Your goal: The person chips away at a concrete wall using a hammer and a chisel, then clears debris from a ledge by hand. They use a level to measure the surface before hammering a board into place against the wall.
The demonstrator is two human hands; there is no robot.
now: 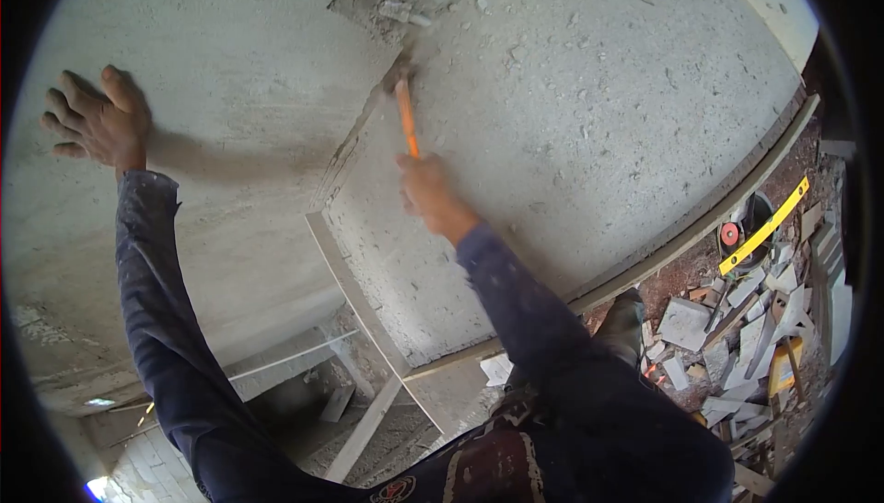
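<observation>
My left hand (101,121) rests with fingers spread against the grey plastered wall (249,61), holding nothing. My right hand (431,188) is wrapped round the orange handle of a hammer (407,121). The hammer's head is smeared by motion at the seam where the wall meets the rough concrete slab (589,125). Just above it, a broken-out hollow in the wall shows a short pale pipe end (405,13).
Boards (709,213) edge the slab on its near side. Below right lie broken tile pieces (686,323), a yellow spirit level (764,227) and a dark bucket (757,213) with a red disc by it. A wooden prop (364,434) slants beneath the slab.
</observation>
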